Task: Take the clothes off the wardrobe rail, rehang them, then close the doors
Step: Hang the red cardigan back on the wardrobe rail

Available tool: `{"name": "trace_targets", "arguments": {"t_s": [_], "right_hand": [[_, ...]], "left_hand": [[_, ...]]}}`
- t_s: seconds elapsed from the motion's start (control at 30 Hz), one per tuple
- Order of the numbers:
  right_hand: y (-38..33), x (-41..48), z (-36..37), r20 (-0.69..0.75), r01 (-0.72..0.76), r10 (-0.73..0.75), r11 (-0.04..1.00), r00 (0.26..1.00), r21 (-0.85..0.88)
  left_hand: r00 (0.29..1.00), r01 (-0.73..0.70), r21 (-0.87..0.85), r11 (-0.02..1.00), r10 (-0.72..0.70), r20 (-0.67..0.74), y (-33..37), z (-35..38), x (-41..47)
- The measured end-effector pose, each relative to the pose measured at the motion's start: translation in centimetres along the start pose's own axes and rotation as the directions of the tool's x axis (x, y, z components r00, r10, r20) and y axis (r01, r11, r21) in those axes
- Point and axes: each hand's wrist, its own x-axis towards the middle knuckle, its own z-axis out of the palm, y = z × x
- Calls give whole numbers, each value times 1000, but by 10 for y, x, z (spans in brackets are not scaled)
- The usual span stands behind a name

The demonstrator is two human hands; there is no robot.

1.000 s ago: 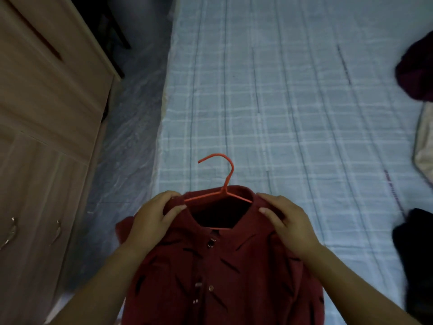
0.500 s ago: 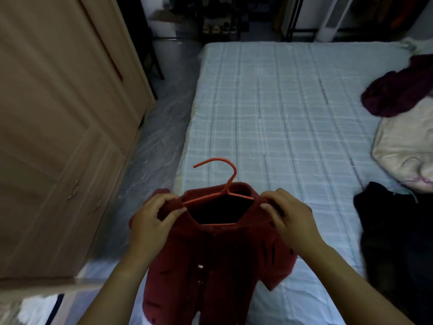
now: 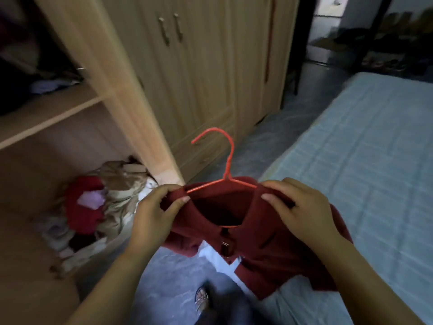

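Left grip (image 3: 152, 216): pinched on the left shoulder of the red shirt (image 3: 269, 249), thumb on the front by the collar, fingers curled over the top edge.
Right grip (image 3: 302, 212): clamped on the shirt's right shoulder, thumb lying on the front near the collar, fingers wrapped over the top.
Red shirt: held in the air between the two grips, above the floor and in front of the wardrobe; collar open, front buttoned, the body hanging down with the lower part bunched to the right.
Hanger (image 3: 230, 156): orange-red wire, its arms inside the shirt's shoulders, the hook standing up out of the collar and curving to the left.
Wardrobe post (image 3: 112, 90): light wood upright just beyond the left grip; it divides the open compartment from the closed part.
Closed doors (image 3: 199, 78): right of the post, with two handles side by side near the top.
Shelf (image 3: 46, 111): inside the open compartment, dim clothing lying on it.
Clothes pile (image 3: 100, 207): red, tan and pale pieces heaped on the wardrobe bottom, left of the left grip.
Bed (image 3: 363, 160): pale blue checked cover, on the right, near the right grip.
Floor (image 3: 168, 289): grey, between wardrobe and bed.
Foot (image 3: 202, 299): in a sandal, below the shirt.
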Motion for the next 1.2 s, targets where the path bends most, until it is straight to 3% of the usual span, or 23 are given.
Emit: {"name": "trace_targets", "arguments": {"t_s": [0.3, 0.5, 0.73, 0.87, 1.2], "right_hand": [[-101, 97, 65, -26, 228, -226, 967, 974, 118], [-176, 179, 139, -45, 320, -318, 923, 947, 215], [-278, 287, 220, -105, 424, -412, 865, 905, 267], [-334, 361, 246, -153, 506, -482, 812, 863, 292], [-462, 580, 275, -454, 671, -523, 690, 721, 272]], "left_hand": [[962, -7, 10, 1000, 10, -274, -50, -112, 34], [929, -23, 35, 999, 34, -369, -100, -207, 94], [898, -41, 198, 979, 123, -422, -148, -337, 188], [839, -73, 319, 945, 230, -492, -158, -407, 248], [616, -147, 452, 880, 439, -654, -146, -553, 429]]}}
